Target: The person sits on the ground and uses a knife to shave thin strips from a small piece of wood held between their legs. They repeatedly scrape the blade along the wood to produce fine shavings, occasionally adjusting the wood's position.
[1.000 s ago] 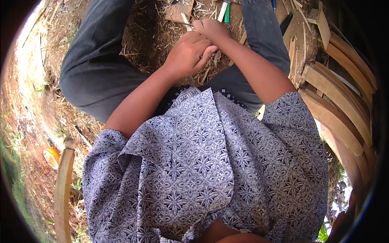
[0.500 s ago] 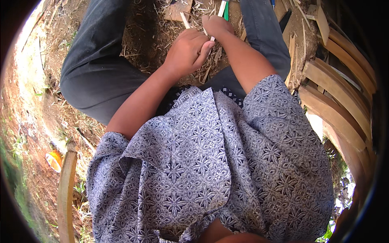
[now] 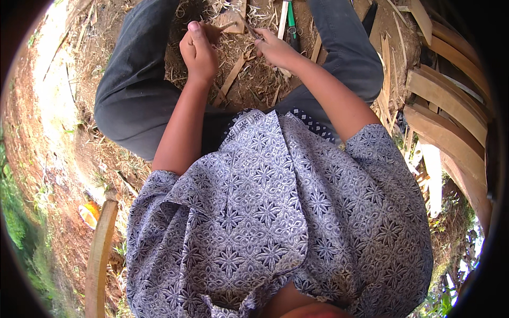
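My left hand (image 3: 199, 53) is closed, thumb up, between my knees. A brownish narrow thing (image 3: 225, 26) juts from it toward the right; its kind is not clear. My right hand (image 3: 275, 50) is closed on a thin pointed strip (image 3: 248, 26), whose tip points up and left. The two hands are apart, with the tips of what they hold near each other. Just beyond my right hand are a pale wooden strip (image 3: 283, 20) and a green-handled tool (image 3: 291, 21) with a small ring and a dark lower part.
Wood shavings and a flat board piece (image 3: 233, 20) lie on the soil, with a wooden slat (image 3: 230, 79) below my hands. Curved wooden pieces (image 3: 448, 100) are stacked at the right. A wooden post (image 3: 101, 259) and an orange object (image 3: 90, 214) are at the lower left.
My hands were together around a pale stick; now they are apart, the left moved left and the right lower. The pale stick is no longer seen between them.
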Action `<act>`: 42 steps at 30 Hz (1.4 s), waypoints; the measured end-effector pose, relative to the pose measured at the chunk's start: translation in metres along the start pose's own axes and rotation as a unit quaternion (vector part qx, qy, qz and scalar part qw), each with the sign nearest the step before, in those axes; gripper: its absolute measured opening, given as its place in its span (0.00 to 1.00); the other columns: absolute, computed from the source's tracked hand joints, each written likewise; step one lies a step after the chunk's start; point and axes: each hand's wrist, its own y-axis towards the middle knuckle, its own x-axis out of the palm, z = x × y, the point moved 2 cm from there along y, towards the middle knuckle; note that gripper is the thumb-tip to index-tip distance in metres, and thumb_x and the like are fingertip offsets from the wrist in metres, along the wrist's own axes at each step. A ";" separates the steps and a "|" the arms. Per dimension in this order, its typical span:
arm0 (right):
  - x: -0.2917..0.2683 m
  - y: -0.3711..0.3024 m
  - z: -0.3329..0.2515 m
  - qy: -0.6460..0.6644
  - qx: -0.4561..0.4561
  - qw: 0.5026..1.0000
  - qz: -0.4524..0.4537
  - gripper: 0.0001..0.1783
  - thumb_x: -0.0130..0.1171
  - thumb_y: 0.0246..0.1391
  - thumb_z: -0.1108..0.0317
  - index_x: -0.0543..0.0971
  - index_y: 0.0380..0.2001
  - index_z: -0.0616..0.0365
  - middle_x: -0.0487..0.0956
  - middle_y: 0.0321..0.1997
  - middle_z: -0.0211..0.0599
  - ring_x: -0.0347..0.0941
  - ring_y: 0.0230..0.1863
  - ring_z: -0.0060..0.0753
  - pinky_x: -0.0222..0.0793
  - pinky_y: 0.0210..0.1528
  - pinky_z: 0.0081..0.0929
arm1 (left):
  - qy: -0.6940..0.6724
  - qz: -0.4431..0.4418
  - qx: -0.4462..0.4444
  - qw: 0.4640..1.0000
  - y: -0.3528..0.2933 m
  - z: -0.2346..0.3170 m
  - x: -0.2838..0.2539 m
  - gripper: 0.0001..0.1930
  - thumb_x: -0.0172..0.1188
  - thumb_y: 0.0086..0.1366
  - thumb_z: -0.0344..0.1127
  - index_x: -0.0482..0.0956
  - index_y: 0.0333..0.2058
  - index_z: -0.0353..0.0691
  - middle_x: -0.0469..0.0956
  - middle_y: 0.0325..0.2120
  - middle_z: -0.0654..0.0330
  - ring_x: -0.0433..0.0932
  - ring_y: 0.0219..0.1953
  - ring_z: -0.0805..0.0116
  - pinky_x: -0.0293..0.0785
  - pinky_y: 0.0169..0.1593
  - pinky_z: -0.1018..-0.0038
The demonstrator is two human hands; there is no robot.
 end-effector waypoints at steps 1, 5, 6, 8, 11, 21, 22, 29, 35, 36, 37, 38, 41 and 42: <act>0.004 0.001 0.001 -0.002 -0.008 1.000 0.006 0.25 0.47 0.73 0.57 0.63 0.68 0.51 0.78 0.35 0.35 0.73 0.31 0.27 0.70 0.35 0.32 | -0.007 0.010 0.017 1.000 0.001 -0.005 -0.003 0.29 0.35 0.83 0.50 0.61 0.21 0.40 0.66 0.18 0.63 0.64 0.24 0.72 0.68 0.35 0.71; 0.021 0.007 0.007 0.016 -0.029 0.999 0.041 0.21 0.49 0.72 0.59 0.68 0.64 0.47 0.82 0.48 0.49 0.80 0.50 0.46 0.72 0.54 0.42 | 0.005 0.022 0.009 1.000 0.002 -0.022 -0.009 0.32 0.33 0.83 0.50 0.70 0.22 0.36 0.72 0.20 0.61 0.66 0.24 0.75 0.65 0.33 0.74; 0.025 0.008 0.006 0.027 -0.034 0.998 0.035 0.21 0.50 0.71 0.59 0.69 0.64 0.46 0.82 0.51 0.50 0.80 0.52 0.48 0.72 0.56 0.42 | 0.023 0.027 -0.013 0.999 -0.002 -0.022 -0.011 0.33 0.33 0.83 0.50 0.71 0.23 0.35 0.72 0.20 0.61 0.66 0.25 0.75 0.65 0.33 0.74; 0.031 0.012 0.007 0.019 -0.040 0.999 0.025 0.20 0.52 0.70 0.60 0.70 0.63 0.43 0.80 0.57 0.51 0.78 0.58 0.51 0.70 0.60 0.43 | 0.044 0.023 -0.044 0.998 -0.011 -0.024 -0.015 0.31 0.34 0.83 0.49 0.76 0.27 0.34 0.71 0.21 0.63 0.65 0.26 0.77 0.63 0.35 0.75; 0.033 0.016 0.007 -0.011 -0.051 0.999 0.013 0.19 0.55 0.69 0.60 0.72 0.62 0.42 0.80 0.60 0.49 0.76 0.62 0.51 0.70 0.61 0.43 | 0.135 0.015 -0.045 0.990 -0.023 -0.030 -0.025 0.28 0.36 0.83 0.47 0.78 0.32 0.33 0.69 0.23 0.65 0.64 0.28 0.78 0.62 0.36 0.77; 0.035 0.048 0.018 -0.039 -0.125 0.991 0.028 0.14 0.61 0.63 0.56 0.82 0.49 0.44 0.86 0.44 0.37 0.83 0.46 0.40 0.75 0.51 0.40 | 0.341 -0.079 -0.173 0.921 -0.065 -0.008 -0.015 0.23 0.41 0.82 0.46 0.71 0.31 0.33 0.67 0.20 0.57 0.64 0.23 0.66 0.65 0.31 0.65; 0.035 0.053 0.019 -0.050 -0.131 0.990 0.032 0.14 0.61 0.63 0.55 0.83 0.48 0.44 0.86 0.42 0.36 0.83 0.45 0.39 0.76 0.50 0.40 | 0.322 -0.084 -0.178 0.926 -0.071 -0.014 -0.011 0.23 0.41 0.82 0.46 0.71 0.32 0.33 0.67 0.20 0.56 0.65 0.23 0.65 0.66 0.31 0.64; 0.035 0.066 0.019 -0.116 -0.130 0.985 0.011 0.13 0.62 0.62 0.54 0.83 0.46 0.45 0.86 0.41 0.36 0.83 0.44 0.40 0.76 0.49 0.40 | 0.163 -0.083 -0.311 0.933 -0.087 -0.043 -0.014 0.19 0.45 0.81 0.48 0.74 0.41 0.37 0.67 0.22 0.68 0.64 0.21 0.78 0.62 0.24 0.76; 0.041 0.059 0.025 -0.081 -0.134 0.987 0.030 0.11 0.60 0.66 0.59 0.81 0.47 0.51 0.85 0.40 0.39 0.81 0.42 0.38 0.73 0.47 0.37 | -0.101 -0.088 -0.533 0.835 -0.078 -0.053 -0.016 0.24 0.41 0.81 0.51 0.73 0.54 0.36 0.66 0.19 0.65 0.64 0.18 0.72 0.64 0.27 0.71; 0.040 0.056 0.024 -0.076 -0.137 0.987 0.029 0.12 0.60 0.66 0.60 0.81 0.47 0.52 0.85 0.40 0.39 0.81 0.41 0.38 0.73 0.47 0.37 | -0.097 -0.098 -0.526 0.839 -0.077 -0.059 -0.015 0.22 0.40 0.80 0.52 0.74 0.49 0.38 0.64 0.17 0.66 0.63 0.18 0.70 0.64 0.28 0.69; 0.040 0.058 0.025 -0.082 -0.139 0.987 0.022 0.11 0.60 0.66 0.60 0.81 0.47 0.52 0.85 0.40 0.39 0.81 0.42 0.38 0.73 0.47 0.37 | -0.113 -0.060 -0.543 0.830 -0.076 -0.064 -0.011 0.21 0.40 0.80 0.51 0.73 0.46 0.39 0.64 0.17 0.67 0.63 0.18 0.70 0.63 0.28 0.69; 0.038 0.062 0.026 -0.088 -0.139 0.986 0.018 0.11 0.60 0.66 0.60 0.81 0.47 0.51 0.85 0.40 0.39 0.81 0.42 0.38 0.73 0.47 0.37 | -0.129 -0.025 -0.561 0.818 -0.074 -0.067 -0.005 0.19 0.40 0.80 0.50 0.73 0.44 0.40 0.63 0.17 0.67 0.63 0.18 0.70 0.63 0.28 0.69; 0.036 0.065 0.031 -0.118 -0.145 0.982 0.020 0.12 0.60 0.65 0.58 0.82 0.47 0.49 0.85 0.41 0.40 0.82 0.43 0.39 0.74 0.48 0.38 | -0.118 0.032 -0.585 0.802 -0.075 -0.069 0.002 0.15 0.41 0.78 0.46 0.70 0.40 0.42 0.60 0.15 0.68 0.59 0.16 0.72 0.59 0.24 0.70; 0.037 0.066 0.030 -0.137 -0.138 0.981 0.024 0.13 0.60 0.64 0.56 0.82 0.47 0.48 0.85 0.40 0.40 0.82 0.42 0.40 0.75 0.47 0.39 | -0.105 0.034 -0.581 0.806 -0.076 -0.069 0.003 0.14 0.41 0.78 0.45 0.70 0.41 0.42 0.60 0.15 0.68 0.57 0.16 0.72 0.58 0.23 0.70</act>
